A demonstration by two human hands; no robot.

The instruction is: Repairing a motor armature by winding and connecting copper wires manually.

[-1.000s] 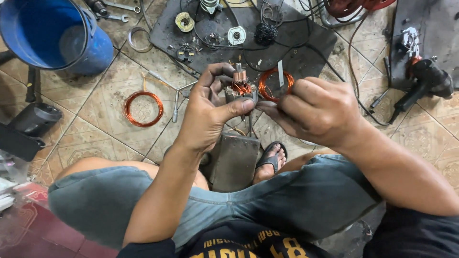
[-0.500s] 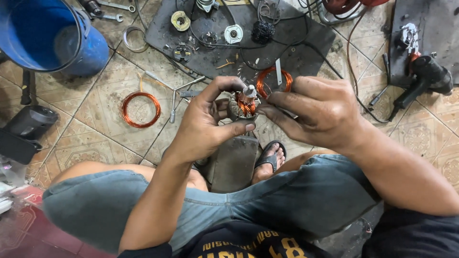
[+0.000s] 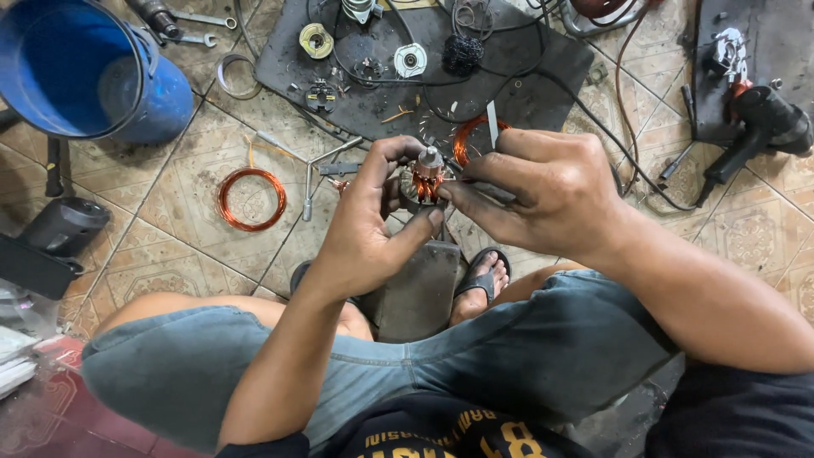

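While fingers hide its body | left hand [image 3: 365, 229] grip closed on armature [image 3: 424, 174] | right hand [image 3: 543, 191] pinches it too

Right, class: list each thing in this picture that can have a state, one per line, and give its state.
Left hand: gripping the motor rotor.
Right hand: pinching a thin metal strip at the rotor.
Motor rotor: held up off the floor, copper windings showing.
Metal strip: held, sticking up.
Copper wire coil: lying flat on the tiles, loose.
Blue bucket: upright, open.
Power drill: lying on its side.
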